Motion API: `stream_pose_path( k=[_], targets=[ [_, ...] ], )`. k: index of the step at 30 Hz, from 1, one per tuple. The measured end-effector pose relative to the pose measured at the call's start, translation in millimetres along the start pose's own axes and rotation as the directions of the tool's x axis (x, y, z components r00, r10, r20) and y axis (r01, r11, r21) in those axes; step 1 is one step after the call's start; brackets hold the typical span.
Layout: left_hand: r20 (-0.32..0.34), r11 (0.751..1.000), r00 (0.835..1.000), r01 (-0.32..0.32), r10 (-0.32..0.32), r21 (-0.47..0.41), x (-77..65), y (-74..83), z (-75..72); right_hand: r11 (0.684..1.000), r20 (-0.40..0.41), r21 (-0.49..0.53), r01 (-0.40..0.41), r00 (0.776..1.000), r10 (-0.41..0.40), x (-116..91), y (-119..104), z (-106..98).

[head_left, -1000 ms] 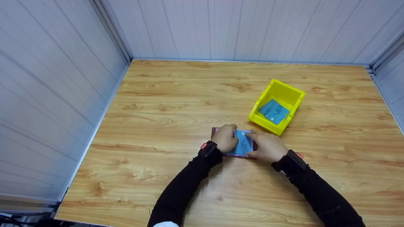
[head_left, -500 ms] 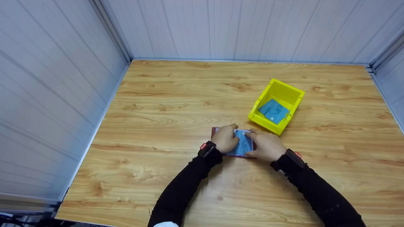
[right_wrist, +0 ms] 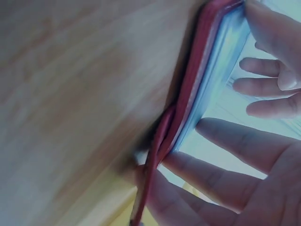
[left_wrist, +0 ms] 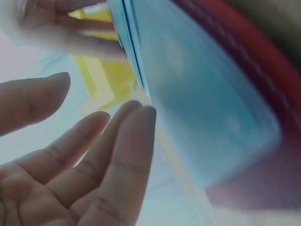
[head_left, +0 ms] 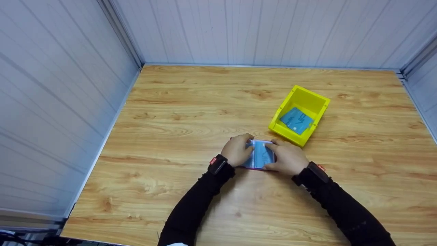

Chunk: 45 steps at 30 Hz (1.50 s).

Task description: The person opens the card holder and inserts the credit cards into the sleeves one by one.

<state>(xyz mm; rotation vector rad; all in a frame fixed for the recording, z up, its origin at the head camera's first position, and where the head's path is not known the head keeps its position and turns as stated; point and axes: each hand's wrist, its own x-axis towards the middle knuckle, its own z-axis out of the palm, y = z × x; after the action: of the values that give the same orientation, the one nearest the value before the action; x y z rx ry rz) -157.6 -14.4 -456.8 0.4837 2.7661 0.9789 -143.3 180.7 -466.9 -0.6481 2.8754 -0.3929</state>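
Observation:
A dark red card holder (right_wrist: 190,89) with clear sleeves and blue cards lies open on the table between both hands. In the head view a blue card (head_left: 262,156) shows in its right-hand sleeve. My left hand (head_left: 236,150) is over the left part, its fingers extended; in the left wrist view the fingertips (left_wrist: 149,115) are right at the sleeve edge, the thumb apart from them. My right hand (head_left: 289,158) holds the right end, its fingers at the top and thumb at the bottom edge. In the right wrist view the red cover's edge runs between its fingers (right_wrist: 207,174).
A yellow bin (head_left: 286,134) stands just beyond my right hand, with blue cards (head_left: 297,120) marked VIP inside. Pale panel walls (head_left: 218,32) enclose the wooden table (head_left: 177,112) at the back and sides.
My left hand has shifted slightly left, uncovering more of the holder's middle and left-hand sleeve. My right hand has stayed nearly in place; the bin has not moved.

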Motion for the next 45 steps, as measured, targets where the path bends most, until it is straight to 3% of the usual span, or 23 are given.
stream_pose_path(
  k=[5,14,24,27,31,34,38,45],
  targets=[
    [-0.016,0.997,1.0,-0.003,0.004,0.083,-5.0,-6.0,-4.7,1.0,0.0,-0.003,-0.011,1.0,0.011,1,0,1],
    [0.134,0.955,0.99,-0.001,-0.041,0.296,-7.7,-6.6,2.8,1.0,0.023,0.01,-0.025,0.999,0.025,5,-2,0],
    [0.14,0.916,0.99,-0.051,-0.006,0.397,-5.0,-8.9,6.8,0.998,0.054,0.052,-0.042,0.998,0.039,6,1,-4],
    [0.136,0.911,0.991,-0.062,0.006,0.408,-5.3,-9.2,7.6,0.996,0.015,0.087,-0.03,0.999,0.029,8,0,-12],
    [0.132,0.907,0.991,-0.065,0.01,0.416,-5.6,-8.5,7.6,0.985,-0.097,0.174,-0.011,0.995,0.028,14,-4,-30],
    [0.128,0.91,0.992,-0.061,0.009,0.409,-5.9,-8.3,7.3,0.97,-0.197,0.245,0.001,0.979,0.048,19,-7,-47],
    [0.132,0.914,0.991,-0.062,0.009,0.4,-6.1,-8.8,7.3,0.953,-0.336,0.303,0.019,0.938,0.089,26,-8,-67],
    [0.126,0.915,0.992,-0.061,0.011,0.4,-6.5,-9.0,7.8,0.925,-0.543,0.377,0.048,0.82,0.179,40,-2,-95]
  ],
)
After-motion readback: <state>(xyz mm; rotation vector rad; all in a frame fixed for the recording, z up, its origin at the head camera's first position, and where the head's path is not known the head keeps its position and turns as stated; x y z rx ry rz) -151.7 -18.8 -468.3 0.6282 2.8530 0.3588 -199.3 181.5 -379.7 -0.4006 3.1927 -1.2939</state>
